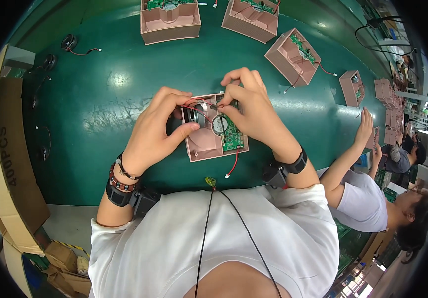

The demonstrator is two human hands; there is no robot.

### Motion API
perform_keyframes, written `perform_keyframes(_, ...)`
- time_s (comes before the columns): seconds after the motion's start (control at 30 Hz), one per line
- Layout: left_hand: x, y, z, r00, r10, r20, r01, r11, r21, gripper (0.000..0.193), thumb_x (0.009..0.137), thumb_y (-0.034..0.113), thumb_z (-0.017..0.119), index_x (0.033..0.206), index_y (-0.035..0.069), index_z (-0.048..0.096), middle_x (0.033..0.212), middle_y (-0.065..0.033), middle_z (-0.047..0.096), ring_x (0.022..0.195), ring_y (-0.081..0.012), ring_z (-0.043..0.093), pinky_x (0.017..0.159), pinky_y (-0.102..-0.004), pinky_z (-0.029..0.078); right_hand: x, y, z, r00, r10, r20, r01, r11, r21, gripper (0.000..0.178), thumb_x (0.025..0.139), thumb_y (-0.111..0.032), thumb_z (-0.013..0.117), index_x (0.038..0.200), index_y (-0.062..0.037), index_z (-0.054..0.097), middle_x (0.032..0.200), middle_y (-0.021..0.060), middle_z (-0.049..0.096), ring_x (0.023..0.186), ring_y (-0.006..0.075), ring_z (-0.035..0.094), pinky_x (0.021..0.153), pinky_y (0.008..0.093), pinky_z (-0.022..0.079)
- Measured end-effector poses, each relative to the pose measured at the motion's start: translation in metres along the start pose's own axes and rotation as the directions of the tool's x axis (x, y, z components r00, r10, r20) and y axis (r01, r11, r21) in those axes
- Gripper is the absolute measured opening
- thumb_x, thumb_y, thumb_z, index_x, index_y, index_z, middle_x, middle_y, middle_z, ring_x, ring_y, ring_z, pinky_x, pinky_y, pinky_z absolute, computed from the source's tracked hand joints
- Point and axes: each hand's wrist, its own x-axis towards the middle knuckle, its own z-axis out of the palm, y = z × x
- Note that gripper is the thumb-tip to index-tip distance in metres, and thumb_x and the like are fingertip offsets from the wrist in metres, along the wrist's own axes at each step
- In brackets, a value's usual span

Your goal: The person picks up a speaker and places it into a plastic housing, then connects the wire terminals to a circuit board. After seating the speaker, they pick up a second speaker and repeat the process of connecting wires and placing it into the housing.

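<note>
A pink plastic housing lies open side up on the green table in front of me. Its right half holds a green circuit board with a round pale part on it. A round speaker sits at the housing's left end. My left hand grips that end, thumb inside by the speaker, fingers over the far left corner. At the far edge, my right hand pinches a red and black wire between thumb and forefinger. Another red lead with a white plug hangs over the near side.
Similar pink housings with boards stand along the far and right side. Loose speakers with leads lie at the left. A cardboard box borders the left edge. A co-worker's hand reaches in at right.
</note>
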Motion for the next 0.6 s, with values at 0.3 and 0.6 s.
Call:
perform_keyframes(0.3, 0.004, 0.012, 0.001, 0.998, 0.038, -0.048, -0.033, 0.994, 0.101, 0.043, 0.078, 0.021, 0.075, 0.114, 0.006, 0.058, 0.11, -0.0084, 0.059, 0.095, -0.0273, 0.057, 0.086, -0.0363, 0.045, 0.004, 0.009, -0.001, 0.986, 0.061, 0.154, -0.048, 0.995, -0.086, 0.016, 0.073, -0.005, 0.072, 0.081, -0.0077, 0.059, 0.099, 0.0041, 0.056, 0.097, 0.0249, 0.052, 0.085, 0.0378, 0.038)
perform_keyframes(0.6, 0.017, 0.03, 0.004, 0.963, 0.216, -0.158, -0.151, 0.926, 0.347, 0.022, 0.079, 0.018, 0.072, 0.098, 0.009, 0.065, 0.088, -0.003, 0.063, 0.092, -0.0242, 0.057, 0.083, -0.0369, 0.041, -0.009, 0.008, 0.011, 0.975, -0.122, -0.184, 0.141, 0.986, 0.093, 0.018, 0.075, -0.01, 0.073, 0.09, -0.0094, 0.063, 0.095, 0.0042, 0.061, 0.091, 0.0243, 0.055, 0.085, 0.0376, 0.038)
